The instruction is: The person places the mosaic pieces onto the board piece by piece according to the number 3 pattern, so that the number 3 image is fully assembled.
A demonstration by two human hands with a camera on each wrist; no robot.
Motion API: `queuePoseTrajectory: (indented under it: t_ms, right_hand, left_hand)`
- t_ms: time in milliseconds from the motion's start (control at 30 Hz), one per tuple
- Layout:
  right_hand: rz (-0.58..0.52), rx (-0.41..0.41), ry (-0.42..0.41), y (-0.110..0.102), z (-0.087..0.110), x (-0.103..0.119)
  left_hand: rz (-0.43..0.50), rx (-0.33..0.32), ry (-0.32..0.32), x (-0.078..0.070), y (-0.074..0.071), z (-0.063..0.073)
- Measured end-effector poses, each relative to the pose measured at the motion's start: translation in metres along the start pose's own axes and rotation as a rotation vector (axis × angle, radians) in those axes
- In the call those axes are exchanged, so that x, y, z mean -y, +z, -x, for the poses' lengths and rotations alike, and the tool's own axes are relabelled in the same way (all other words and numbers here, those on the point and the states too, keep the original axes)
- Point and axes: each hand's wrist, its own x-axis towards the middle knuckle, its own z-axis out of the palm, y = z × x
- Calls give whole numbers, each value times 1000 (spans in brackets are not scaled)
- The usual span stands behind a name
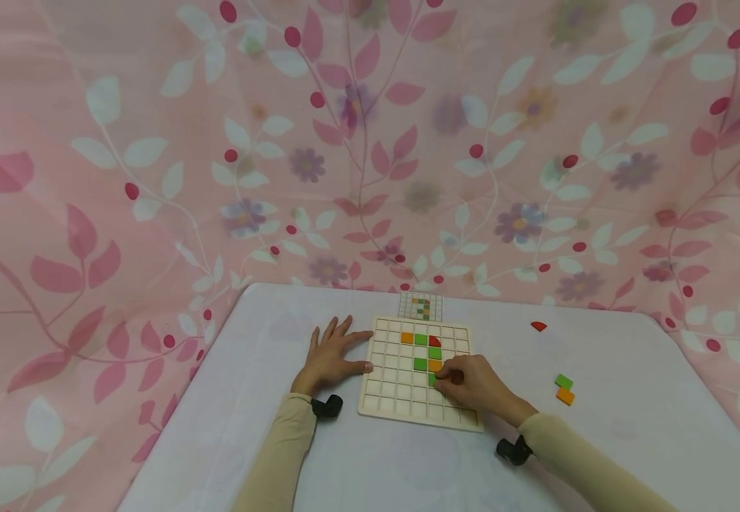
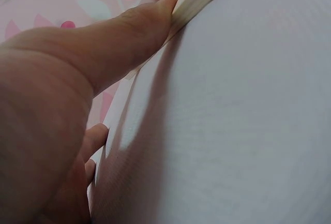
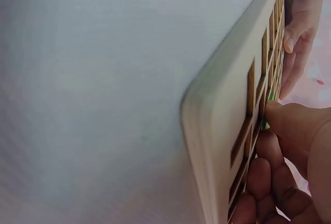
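A wooden grid board lies on the table with colored tiles in its cells. My left hand is spread at the board's left edge, thumb and index finger touching the rim. Over the lower right part of the board is my right hand, its thumb and index finger pinching a green square tile at a cell below an orange tile. In the right wrist view the fingers partly cover the green tile. Higher up sit a red quarter-circle tile, green tiles and another orange tile.
Behind the board lies a card printed with a small colored grid pattern. To the right on the white-covered table are a loose red piece, a green tile and an orange tile. A floral curtain hangs behind.
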Motion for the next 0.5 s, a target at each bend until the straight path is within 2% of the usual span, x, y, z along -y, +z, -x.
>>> queuePoseTrajectory:
  t_ms: [233, 500]
  right_hand:
    - [-7, -38, -38, 2, 4, -4]
    - [-26, -103, 77, -17, 10, -11]
  left_hand:
    - [-3, -1, -8, -1, 0, 0]
    - [-15, -8, -4, 0, 3, 0]
